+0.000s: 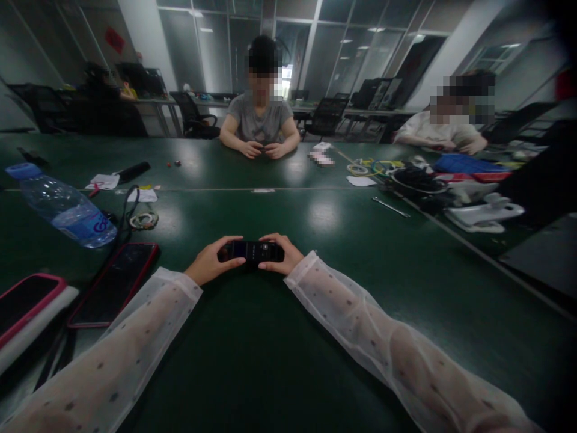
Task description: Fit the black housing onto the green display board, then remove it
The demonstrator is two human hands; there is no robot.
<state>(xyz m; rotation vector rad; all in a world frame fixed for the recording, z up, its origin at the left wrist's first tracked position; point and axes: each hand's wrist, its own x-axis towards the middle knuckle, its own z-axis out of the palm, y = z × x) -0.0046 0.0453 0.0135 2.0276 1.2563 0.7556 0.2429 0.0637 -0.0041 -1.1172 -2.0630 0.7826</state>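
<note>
A small black device (252, 251) with a lit screen lies sideways between my two hands, just over the green table (270, 337). Its left end is gripped by my left hand (216, 258), thumb along the front edge and fingers round the back. My right hand (282, 254) holds the right end the same way. Both forearms are in sheer white dotted sleeves. Left of my left hand lies a phone in a red case (115, 284), its screen dark.
Left: a water bottle (63, 207), a pink-cased phone (29, 300), a tape roll (143, 220). Right: a wrench (390, 207), cables (360, 168), a white tool (487, 213), a blue tray (471, 163). Across the table sits a person (260, 117); another person (433, 126) sits farther right.
</note>
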